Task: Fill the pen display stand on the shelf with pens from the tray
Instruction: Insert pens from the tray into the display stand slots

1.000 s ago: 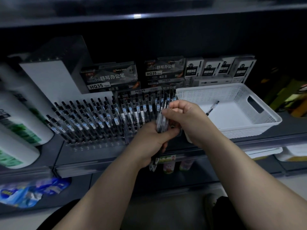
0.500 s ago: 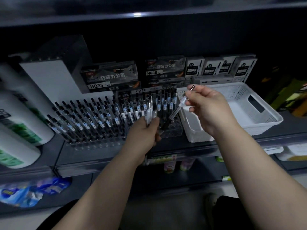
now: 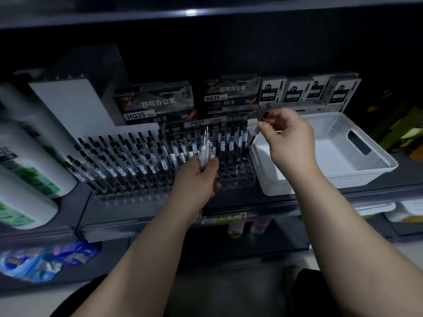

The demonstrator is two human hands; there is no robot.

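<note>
A clear pen display stand point(image 3: 238, 177) sits mid-shelf, its back rows holding upright pens and its front holes bare. My left hand point(image 3: 196, 179) grips a bundle of clear pens point(image 3: 206, 148) upright just in front of the stand. My right hand point(image 3: 288, 140) pinches a single pen point(image 3: 257, 130), tilted with its black cap up, above the stand's right edge. The white perforated tray point(image 3: 366, 170) stands to the right; its visible floor shows no pens.
A second stand full of slanted pens point(image 3: 119, 165) lies left of the clear one. Boxed pens point(image 3: 155, 106) line the back of the shelf. White bottles with green labels point(image 3: 29, 161) crowd the far left. Blue packets point(image 3: 43, 261) lie on the lower shelf.
My right hand drew one pen out of the bundle and lifted it up and right over the stand's edge. My left hand raised the bundle slightly.
</note>
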